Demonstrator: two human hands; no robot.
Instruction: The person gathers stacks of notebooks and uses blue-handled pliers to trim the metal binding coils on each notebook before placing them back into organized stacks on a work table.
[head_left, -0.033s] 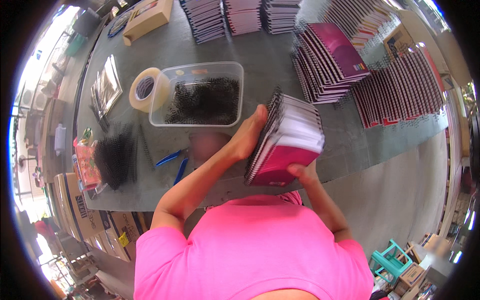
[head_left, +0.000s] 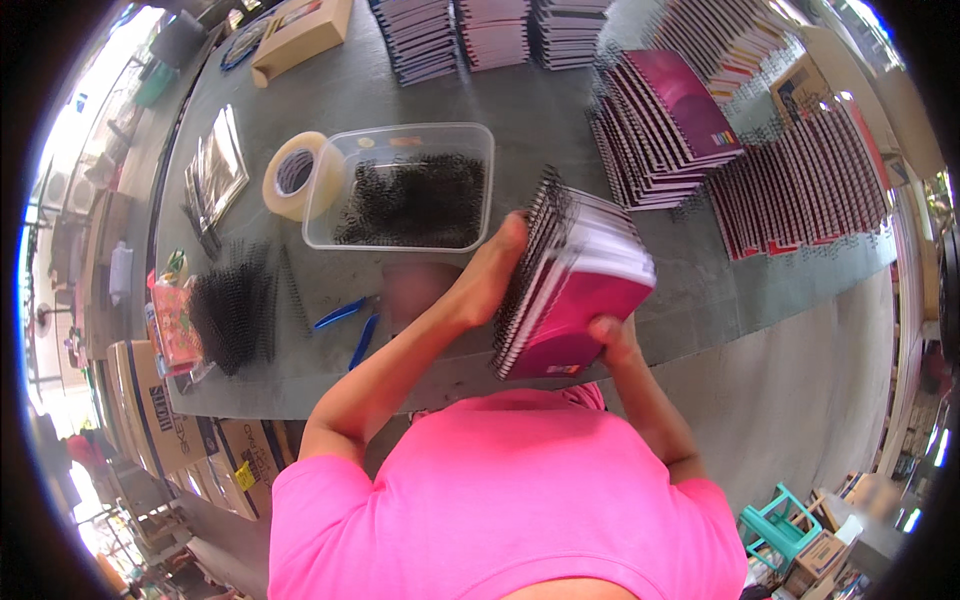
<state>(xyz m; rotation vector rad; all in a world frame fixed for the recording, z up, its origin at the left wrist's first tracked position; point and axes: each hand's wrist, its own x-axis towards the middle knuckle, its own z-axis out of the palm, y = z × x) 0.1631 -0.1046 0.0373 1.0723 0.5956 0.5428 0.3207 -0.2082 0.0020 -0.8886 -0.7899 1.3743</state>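
Between my two hands is a stack of spiral-bound notebooks [head_left: 590, 300] with a magenta cover on top, tilted over the table's near edge. My left hand [head_left: 492, 275] presses on its black coil side. My right hand [head_left: 618, 340] is closed on the opposite side, thumb on the magenta cover and the other fingers hidden. Ahead of my left hand, a clear plastic tub [head_left: 312, 235] contains many short black coil pieces [head_left: 415, 198]. Blue-handled pliers [head_left: 342, 313] lie near my left forearm, beside a bundle of long black coils [head_left: 232, 310].
A tape roll [head_left: 288, 178] lies by the tub. Magenta notebooks [head_left: 680, 100] are piled at the right, next to a row of red-edged notebooks [head_left: 800, 180]. More notebook stacks [head_left: 415, 40] and a cardboard box [head_left: 300, 40] stand at the back. A green stool [head_left: 780, 525] is at lower right.
The held notebooks have tipped slightly, so more of the magenta top cover shows. My right thumb has moved a little to the right with them.
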